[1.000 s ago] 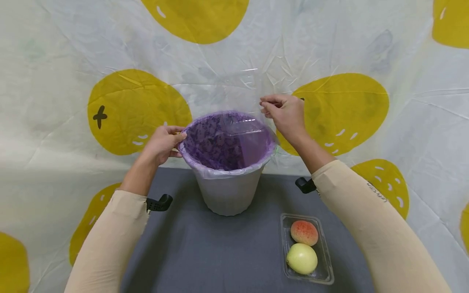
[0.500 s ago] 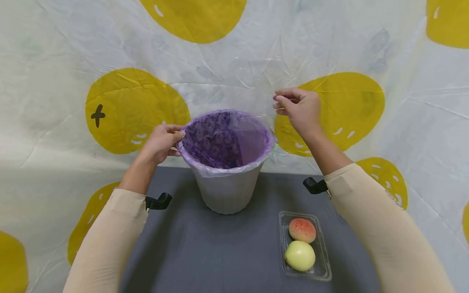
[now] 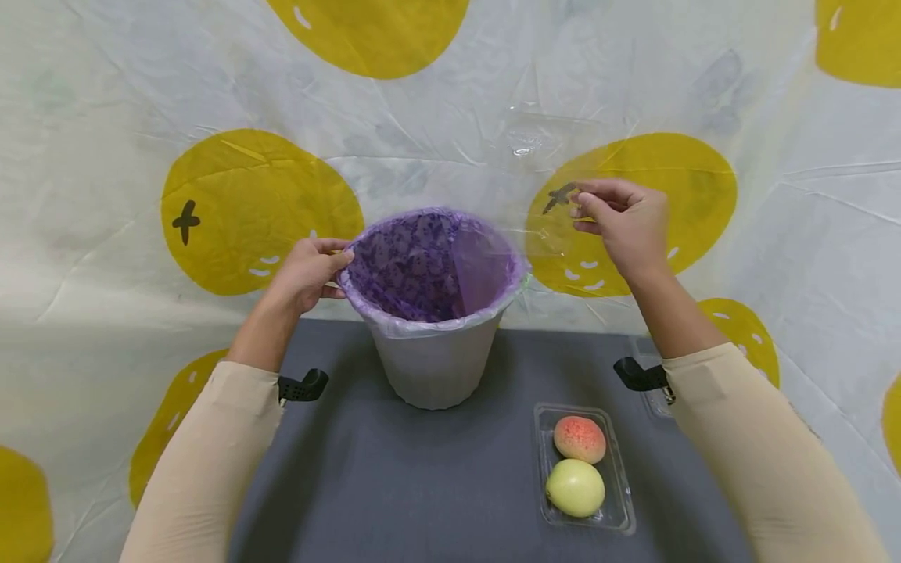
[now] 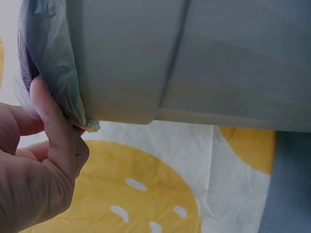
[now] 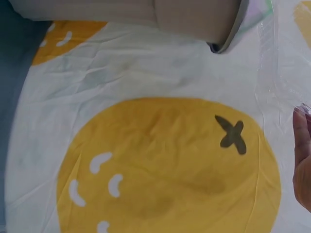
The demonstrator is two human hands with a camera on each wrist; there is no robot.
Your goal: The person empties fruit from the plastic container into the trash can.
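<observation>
A pale waste bin [image 3: 432, 375] stands upright, lined with a purple patterned bin bag [image 3: 404, 274] folded over its rim. My left hand [image 3: 310, 274] pinches the bagged rim on the left side; in the left wrist view, the thumb and fingers of the hand [image 4: 46, 150] lie on either side of the liner's edge [image 4: 53, 58]. Above and right of the bin, my right hand [image 3: 626, 223] pinches the edge of a clear plastic tray [image 3: 524, 145]. That see-through tray is hard to make out against the backdrop. In the right wrist view, only part of the hand [image 5: 302, 160] shows.
On the grey table [image 3: 394, 485], a clear tray [image 3: 622, 508] holds a red-orange peach [image 3: 579, 439] and a pale yellow-green round fruit [image 3: 576, 487]. Another clear container [image 3: 658, 403] lies partly behind the right forearm. A patterned cloth [image 3: 436, 117] hangs behind the bin.
My right hand has moved rightward with the clear tray, from above the bin's opening to beyond its right rim. My left hand stays on the rim.
</observation>
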